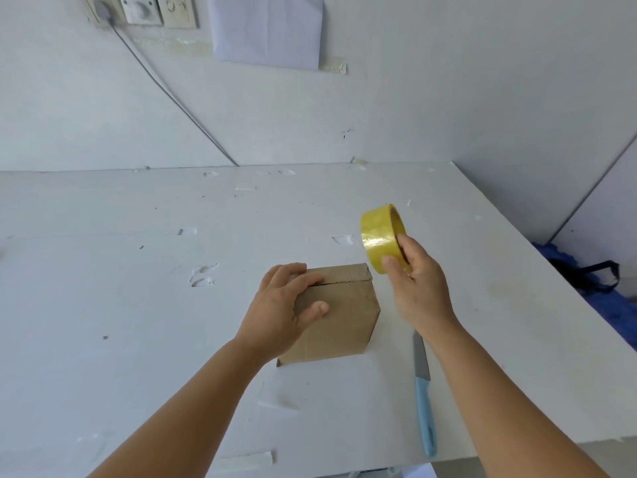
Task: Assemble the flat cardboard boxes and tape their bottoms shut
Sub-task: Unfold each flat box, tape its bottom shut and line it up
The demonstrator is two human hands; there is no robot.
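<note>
The left hand presses flat on the cardboard box standing on the white surface. The right hand grips a yellow tape roll above it.

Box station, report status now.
Left hand pressing flaps of cardboard box shut. Right hand holds tape roll aloft. No tape on seam yet. Knife lies beside box, clear.

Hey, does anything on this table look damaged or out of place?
The white table top is gouged and littered with stuck tape scraps. The blue-handled knife lies near the front edge, its handle end almost at the lip.
</note>
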